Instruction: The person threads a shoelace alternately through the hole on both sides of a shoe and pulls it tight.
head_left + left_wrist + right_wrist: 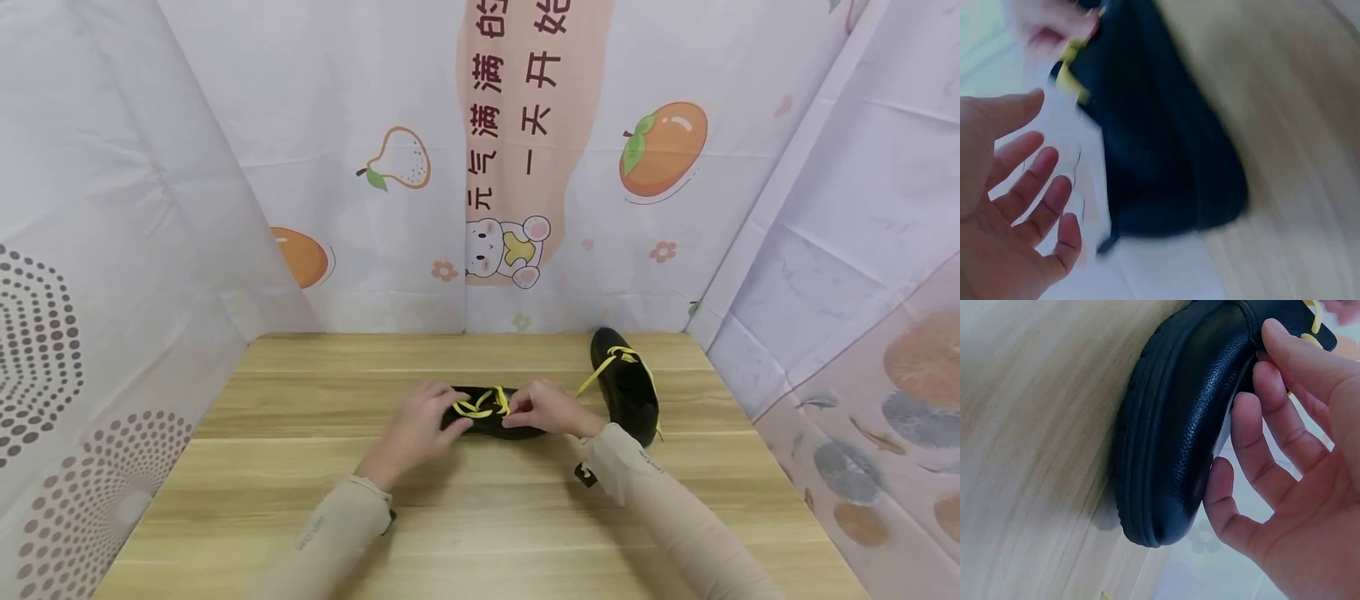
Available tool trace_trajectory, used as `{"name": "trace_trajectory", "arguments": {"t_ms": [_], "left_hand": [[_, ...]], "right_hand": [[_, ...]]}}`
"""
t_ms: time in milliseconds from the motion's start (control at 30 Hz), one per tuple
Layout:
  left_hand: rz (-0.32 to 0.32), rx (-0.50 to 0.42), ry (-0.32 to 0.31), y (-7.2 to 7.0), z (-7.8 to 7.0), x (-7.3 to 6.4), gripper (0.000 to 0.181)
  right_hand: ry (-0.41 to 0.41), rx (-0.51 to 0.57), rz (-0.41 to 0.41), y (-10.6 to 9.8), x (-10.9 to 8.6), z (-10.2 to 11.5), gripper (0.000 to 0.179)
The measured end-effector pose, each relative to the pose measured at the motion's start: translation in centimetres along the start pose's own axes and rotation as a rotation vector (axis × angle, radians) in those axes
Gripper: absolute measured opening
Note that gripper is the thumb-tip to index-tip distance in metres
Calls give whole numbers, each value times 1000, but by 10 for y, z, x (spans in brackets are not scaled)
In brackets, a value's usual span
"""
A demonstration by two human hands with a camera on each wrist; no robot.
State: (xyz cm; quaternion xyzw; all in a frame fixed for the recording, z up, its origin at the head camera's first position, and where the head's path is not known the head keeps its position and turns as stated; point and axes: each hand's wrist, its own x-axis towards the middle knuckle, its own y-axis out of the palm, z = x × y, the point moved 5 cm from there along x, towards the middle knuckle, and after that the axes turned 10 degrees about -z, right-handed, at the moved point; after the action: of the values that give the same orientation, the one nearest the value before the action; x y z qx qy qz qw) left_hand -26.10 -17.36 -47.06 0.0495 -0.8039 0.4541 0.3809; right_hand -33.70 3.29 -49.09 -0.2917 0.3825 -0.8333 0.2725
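A black shoe (491, 426) with a yellow shoelace (474, 409) lies sideways on the wooden table between the two hands. My left hand (422, 422) is at the shoe's left end; in the left wrist view its fingers are loosely spread, apart from the heel (1154, 137). My right hand (550, 408) is over the toe side, and its thumb and forefinger pinch at the yellow lace. Seen from the right wrist, the other fingers lie along the shoe's smooth toe (1179, 444). What exactly sits between those two fingertips is partly hidden.
A second black shoe (617, 387) with yellow laces (622, 354) stands at the back right, one lace end stretching left. A small black item (585, 475) shows beside the right sleeve. Printed curtains (360, 250) border the table (315, 392) behind and at the sides.
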Motion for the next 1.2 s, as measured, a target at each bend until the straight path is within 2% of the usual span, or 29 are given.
{"name": "trace_trajectory", "arguments": {"t_ms": [67,133,233,367,467,633,767,867,1000,1200], "left_hand": [[12,21,36,11,-9,2,27],[-5,45,40,18,-12,2,18],[-27,94,34,23,-12,1,7],[13,189,72,26,-10,-2,7],[29,225,114,24,-9,-5,7],[-51,270,148,7,2,-4,8],[-58,327,125,-6,21,-4,9],[-29,339,107,-8,30,-7,8],[-19,297,84,-7,33,-8,6],[6,221,-11,-9,33,-5,7]], "right_hand": [[-10,-5,1,2,1,1,17],[-20,-7,6,4,2,1,17],[-19,-3,14,6,3,3,17],[-7,-4,14,6,3,5,18],[3,-3,16,5,3,5,17],[11,13,25,2,3,5,18],[8,19,26,-1,2,2,20],[0,15,22,-1,1,-1,20],[-8,9,16,-1,2,-1,19],[-15,2,14,0,1,-1,19]]}}
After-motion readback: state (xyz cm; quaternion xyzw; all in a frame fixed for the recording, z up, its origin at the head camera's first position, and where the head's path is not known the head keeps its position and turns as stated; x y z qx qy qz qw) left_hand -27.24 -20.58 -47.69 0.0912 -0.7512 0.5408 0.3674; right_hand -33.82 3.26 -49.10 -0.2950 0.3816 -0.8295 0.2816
